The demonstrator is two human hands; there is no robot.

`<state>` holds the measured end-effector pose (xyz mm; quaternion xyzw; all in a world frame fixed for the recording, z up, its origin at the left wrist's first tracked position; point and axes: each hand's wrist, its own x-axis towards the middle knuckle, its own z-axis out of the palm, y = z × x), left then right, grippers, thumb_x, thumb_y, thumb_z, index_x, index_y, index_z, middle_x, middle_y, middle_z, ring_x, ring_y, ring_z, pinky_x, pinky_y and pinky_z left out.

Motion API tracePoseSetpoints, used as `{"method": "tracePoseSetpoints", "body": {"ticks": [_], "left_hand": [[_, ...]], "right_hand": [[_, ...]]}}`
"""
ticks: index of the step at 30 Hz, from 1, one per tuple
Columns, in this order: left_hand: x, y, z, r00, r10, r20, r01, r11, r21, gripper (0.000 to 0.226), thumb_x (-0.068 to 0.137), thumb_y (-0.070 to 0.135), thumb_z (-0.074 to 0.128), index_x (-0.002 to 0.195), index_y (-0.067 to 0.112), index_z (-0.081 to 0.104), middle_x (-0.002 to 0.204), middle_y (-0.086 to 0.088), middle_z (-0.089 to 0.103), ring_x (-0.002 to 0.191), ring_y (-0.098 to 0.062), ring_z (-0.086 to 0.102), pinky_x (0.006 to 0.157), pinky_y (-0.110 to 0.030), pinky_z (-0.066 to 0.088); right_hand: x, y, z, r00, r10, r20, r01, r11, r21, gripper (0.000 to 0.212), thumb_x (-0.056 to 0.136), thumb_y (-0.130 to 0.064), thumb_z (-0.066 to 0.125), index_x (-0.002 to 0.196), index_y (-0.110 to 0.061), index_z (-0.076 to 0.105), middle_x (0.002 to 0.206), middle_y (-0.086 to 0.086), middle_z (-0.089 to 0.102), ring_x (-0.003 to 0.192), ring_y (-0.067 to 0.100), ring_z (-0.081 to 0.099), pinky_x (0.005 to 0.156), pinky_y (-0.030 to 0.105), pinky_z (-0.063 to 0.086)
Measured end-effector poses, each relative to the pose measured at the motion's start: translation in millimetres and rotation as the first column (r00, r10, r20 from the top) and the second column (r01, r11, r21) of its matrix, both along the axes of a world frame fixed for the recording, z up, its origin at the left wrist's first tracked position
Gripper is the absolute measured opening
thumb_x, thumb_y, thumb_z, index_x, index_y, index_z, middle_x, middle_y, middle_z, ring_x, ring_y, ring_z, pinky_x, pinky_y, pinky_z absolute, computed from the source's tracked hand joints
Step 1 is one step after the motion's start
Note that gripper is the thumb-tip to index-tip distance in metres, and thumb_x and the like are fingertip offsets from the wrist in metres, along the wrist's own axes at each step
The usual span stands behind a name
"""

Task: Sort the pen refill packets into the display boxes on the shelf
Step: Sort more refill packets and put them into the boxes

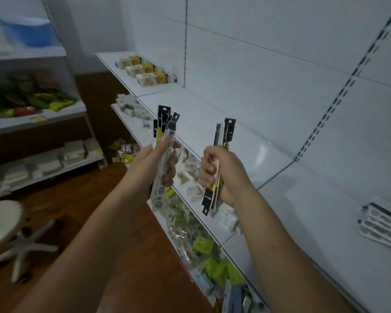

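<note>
Refill packets (161, 159) gripped fanned in left hand (155, 162), second bunch (219, 163) clenched in right hand (221, 175), likely split for sorting above shelf (212, 123).

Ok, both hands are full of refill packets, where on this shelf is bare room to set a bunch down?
The white shelf is bare from the display boxes at its far end to the loose packets lying at its near right; best just beyond the right hand. The lower shelf is crowded with small boxes, and bags pack the level below.
</note>
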<state>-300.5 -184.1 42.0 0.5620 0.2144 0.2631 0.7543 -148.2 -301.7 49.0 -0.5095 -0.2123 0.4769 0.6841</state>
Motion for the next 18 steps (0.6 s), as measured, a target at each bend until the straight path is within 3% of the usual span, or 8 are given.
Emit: {"method": "tracePoseSetpoints", "body": {"ticks": [5,9,14,18], "left_hand": [[-45.6,79.7,1.6,0.998,0.066,0.012,-0.066,0.998,0.018,0.041,0.106,0.051,0.049,0.112,0.013,0.062,0.073,-0.001,0.05,0.052,-0.019,0.036,0.054,-0.031,0.032],[-68.7,127.5,0.2,0.993,0.114,0.01,-0.114,0.993,0.019,0.036,0.107,0.05,0.048,0.105,0.016,0.062,0.072,-0.001,0.051,0.052,-0.02,0.036,0.054,-0.031,0.031],[-72.9,186.0,-9.7,0.991,0.132,0.02,-0.132,0.991,-0.019,0.035,0.104,0.054,0.053,0.099,0.02,0.064,0.07,-0.002,0.044,0.049,-0.018,0.033,0.05,-0.029,0.028],[-62.4,242.5,-18.2,0.987,0.158,-0.007,-0.157,0.987,0.03,0.034,0.104,0.046,0.056,0.108,0.012,0.059,0.072,-0.001,0.043,0.049,-0.017,0.035,0.048,-0.028,0.03]], "right_hand": [[-37.9,85.4,0.3,0.998,0.054,0.01,-0.054,0.998,-0.009,0.033,0.097,-0.014,0.051,0.065,-0.016,0.047,0.059,0.005,0.03,0.044,0.018,0.029,0.047,0.029,0.024],[-55.2,143.2,-0.8,0.992,0.125,0.03,-0.125,0.992,-0.017,0.034,0.1,-0.016,0.051,0.066,-0.016,0.045,0.058,0.004,0.032,0.044,0.019,0.029,0.046,0.028,0.027],[-57.4,214.4,-4.0,0.982,0.186,0.033,-0.186,0.982,-0.007,0.035,0.101,-0.016,0.05,0.066,-0.015,0.045,0.057,0.004,0.032,0.044,0.018,0.029,0.046,0.028,0.028],[-42.8,278.8,-9.9,0.975,0.223,0.018,-0.223,0.975,0.004,0.035,0.102,-0.016,0.049,0.067,-0.015,0.043,0.058,0.005,0.031,0.044,0.018,0.029,0.046,0.028,0.027]]}}
